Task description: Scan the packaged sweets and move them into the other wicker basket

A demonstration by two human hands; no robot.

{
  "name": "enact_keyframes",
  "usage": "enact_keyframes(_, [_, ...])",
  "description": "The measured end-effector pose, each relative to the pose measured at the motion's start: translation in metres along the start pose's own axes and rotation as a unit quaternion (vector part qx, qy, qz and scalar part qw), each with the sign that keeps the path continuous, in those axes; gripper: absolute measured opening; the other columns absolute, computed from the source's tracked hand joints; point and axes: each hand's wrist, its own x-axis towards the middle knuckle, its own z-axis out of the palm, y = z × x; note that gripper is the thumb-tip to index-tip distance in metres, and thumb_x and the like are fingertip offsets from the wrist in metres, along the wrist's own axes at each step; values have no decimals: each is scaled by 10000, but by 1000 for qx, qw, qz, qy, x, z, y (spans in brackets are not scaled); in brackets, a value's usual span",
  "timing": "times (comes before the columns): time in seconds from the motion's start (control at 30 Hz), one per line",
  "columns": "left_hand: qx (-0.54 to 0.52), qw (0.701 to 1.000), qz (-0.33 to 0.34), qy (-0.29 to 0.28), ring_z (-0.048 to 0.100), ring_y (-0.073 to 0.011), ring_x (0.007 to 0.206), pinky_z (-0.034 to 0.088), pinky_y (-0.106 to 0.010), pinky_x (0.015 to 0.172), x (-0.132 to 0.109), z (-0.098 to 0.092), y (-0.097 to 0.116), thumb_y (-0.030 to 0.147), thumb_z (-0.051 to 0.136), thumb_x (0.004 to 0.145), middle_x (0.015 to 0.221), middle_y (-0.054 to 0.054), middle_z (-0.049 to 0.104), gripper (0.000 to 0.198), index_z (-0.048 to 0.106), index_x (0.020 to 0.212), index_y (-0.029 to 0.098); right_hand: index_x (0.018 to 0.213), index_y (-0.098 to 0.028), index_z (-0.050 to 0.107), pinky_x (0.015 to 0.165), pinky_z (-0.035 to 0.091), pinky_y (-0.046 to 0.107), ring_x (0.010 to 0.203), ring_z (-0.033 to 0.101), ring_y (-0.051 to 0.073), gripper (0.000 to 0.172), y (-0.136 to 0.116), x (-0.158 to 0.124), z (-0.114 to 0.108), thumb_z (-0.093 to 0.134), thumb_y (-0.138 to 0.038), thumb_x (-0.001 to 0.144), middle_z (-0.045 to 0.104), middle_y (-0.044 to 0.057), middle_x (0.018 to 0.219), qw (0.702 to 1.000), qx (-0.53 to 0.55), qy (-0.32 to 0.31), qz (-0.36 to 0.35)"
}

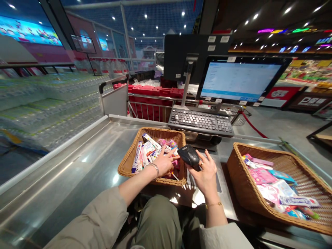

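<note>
My right hand (pixel 204 170) grips a black handheld barcode scanner (pixel 190 156), thumb and ringed finger about its handle and the other fingers raised. The scanner's head points left, over the right side of a brown woven basket (pixel 123 165). My left hand (pixel 164 164), with a bracelet at the wrist, reaches into that basket, fingers stretched out and apart over the packages. Whether its fingertips touch them I cannot tell. Long white-and-blue candy boxes (pixel 137 157) and pink packages lie around it. A thin white stick (pixel 175 176) shows below this hand.
A second woven basket (pixel 234 166) with mixed packages stands at the right. Behind the first basket are a keyboard (pixel 201 121) and a lit monitor (pixel 240 79). The metal counter (pixel 85 162) has a raised rim on the left. A shopping cart (pixel 150 107) stands beyond.
</note>
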Motion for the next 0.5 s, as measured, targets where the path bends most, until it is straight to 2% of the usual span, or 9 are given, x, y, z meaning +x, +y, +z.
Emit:
enact_keyframes(0.1, [-4, 1000, 8, 15, 180, -298, 1498, -62, -679, 1150, -2, -2, 0, 224, 731, 751, 1437, 5, 549, 73, 734, 717, 288, 869, -243, 737, 1075, 324, 591, 1363, 418, 337, 232, 2, -1, -2, 676, -448, 779, 677, 69, 1244, 1000, 7, 12, -3])
enact_keyframes(0.2, [-30, 999, -5, 41, 211, -310, 1489, -74, -665, 1155, -8, -6, -6, 225, 722, 751, 1471, 1, 512, 52, 727, 723, 268, 859, -241, 737, 1079, 339, 577, 1361, 427, 328, 211, 5, -3, -4, 681, -427, 777, 681, 70, 1236, 1000, 15, 25, -5])
enact_keyframes(0.37, [-60, 990, -100, 79, 232, -317, 1482, -41, -711, 1129, -20, -18, -20, 181, 655, 777, 1466, -5, 517, 87, 702, 743, 246, 847, -237, 737, 1075, 348, 581, 1358, 430, 336, 188, 6, -5, -8, 701, -398, 756, 687, 66, 1226, 999, 24, 34, 3])
enact_keyframes(0.5, [-72, 975, -189, 94, 241, -328, 1478, -3, -740, 1112, -25, -24, -34, 220, 652, 802, 1493, -20, 483, 52, 697, 807, 245, 848, -237, 738, 1079, 348, 573, 1362, 427, 332, 181, 6, -5, -10, 694, -389, 761, 685, 64, 1230, 999, 25, 32, 9])
